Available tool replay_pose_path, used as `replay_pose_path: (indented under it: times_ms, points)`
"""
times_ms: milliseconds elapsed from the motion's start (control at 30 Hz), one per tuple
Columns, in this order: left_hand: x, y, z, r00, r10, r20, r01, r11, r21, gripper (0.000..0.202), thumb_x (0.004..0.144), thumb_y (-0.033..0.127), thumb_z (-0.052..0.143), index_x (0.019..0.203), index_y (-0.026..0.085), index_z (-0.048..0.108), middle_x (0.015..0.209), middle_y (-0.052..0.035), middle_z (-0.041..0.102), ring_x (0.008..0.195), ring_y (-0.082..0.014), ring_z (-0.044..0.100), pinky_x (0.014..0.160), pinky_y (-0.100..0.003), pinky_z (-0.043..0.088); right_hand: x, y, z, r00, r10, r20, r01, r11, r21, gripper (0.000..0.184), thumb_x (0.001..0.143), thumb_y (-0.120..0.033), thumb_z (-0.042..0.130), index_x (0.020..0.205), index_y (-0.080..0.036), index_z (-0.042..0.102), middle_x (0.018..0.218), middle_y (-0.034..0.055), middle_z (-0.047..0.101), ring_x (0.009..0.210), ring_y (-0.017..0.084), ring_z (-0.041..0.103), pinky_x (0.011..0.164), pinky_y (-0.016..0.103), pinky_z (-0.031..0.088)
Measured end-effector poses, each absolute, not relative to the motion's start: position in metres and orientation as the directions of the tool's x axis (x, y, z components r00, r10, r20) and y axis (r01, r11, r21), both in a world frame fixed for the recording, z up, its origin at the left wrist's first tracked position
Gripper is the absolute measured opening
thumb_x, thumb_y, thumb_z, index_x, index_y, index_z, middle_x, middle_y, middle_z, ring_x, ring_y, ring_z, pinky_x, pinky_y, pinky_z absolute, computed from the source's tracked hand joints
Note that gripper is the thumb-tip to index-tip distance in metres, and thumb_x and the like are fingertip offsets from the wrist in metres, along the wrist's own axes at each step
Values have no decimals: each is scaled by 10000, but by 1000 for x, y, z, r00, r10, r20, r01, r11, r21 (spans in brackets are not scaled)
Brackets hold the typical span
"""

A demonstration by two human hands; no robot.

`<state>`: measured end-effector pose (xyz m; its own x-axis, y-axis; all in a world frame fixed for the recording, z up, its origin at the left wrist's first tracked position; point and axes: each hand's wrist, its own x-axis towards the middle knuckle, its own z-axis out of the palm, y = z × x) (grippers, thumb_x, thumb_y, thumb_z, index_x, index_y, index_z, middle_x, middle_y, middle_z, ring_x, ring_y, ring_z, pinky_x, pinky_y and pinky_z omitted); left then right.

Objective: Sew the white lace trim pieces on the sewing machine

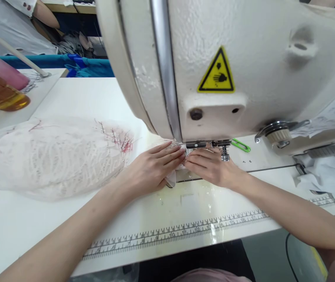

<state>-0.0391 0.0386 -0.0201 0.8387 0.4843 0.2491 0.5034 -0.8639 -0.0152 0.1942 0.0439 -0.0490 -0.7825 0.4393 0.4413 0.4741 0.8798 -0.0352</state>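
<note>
My left hand (152, 166) lies flat with fingers stretched out, pressing a small piece of white lace fabric (172, 178) against the machine bed. Fingertip to fingertip with it, my right hand (211, 166) also lies flat on that fabric, just in front of the presser foot (207, 145) of the white sewing machine (220, 58). The needle area is mostly hidden by the machine head. A large heap of white lace with red thread marks (53, 156) lies to the left on the white table (67, 98).
A printed ruler strip (179, 231) runs along the table's front edge. Green snips (240, 145) lie right of the presser foot. White cloth (323, 176) is piled at the right. An amber and pink object (0, 86) juts in at the left. Another person's arm (42, 11) shows top left.
</note>
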Motion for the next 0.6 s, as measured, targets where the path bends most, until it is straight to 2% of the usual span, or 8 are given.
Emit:
replay_pose_path:
  times_ms: [167,367,600]
  points:
    - [-40,42,-20,830,503,240,514,-857,19,492,786,74,401,1237,121,589,1321,-91,553,1268,-214,493,1131,-419,355,188,43,-51,-747,463,477,519,855,-17,237,917,-76,476,1030,-218,629,964,7,668,935,127,582,869,308,437]
    - [-39,40,-23,817,518,254,540,-841,-22,479,791,97,421,1239,107,587,1310,-106,564,1265,-229,498,1121,-418,374,186,41,-46,-743,450,496,514,858,-9,246,932,-69,440,994,-200,639,981,17,670,942,117,575,868,291,428]
    - [-37,37,-27,805,515,294,548,-836,-38,473,779,106,440,1229,80,585,1301,-124,573,1252,-249,513,1114,-424,387,188,40,-45,-759,449,471,499,866,-22,214,903,-59,479,984,-184,632,993,18,670,980,126,574,837,274,435]
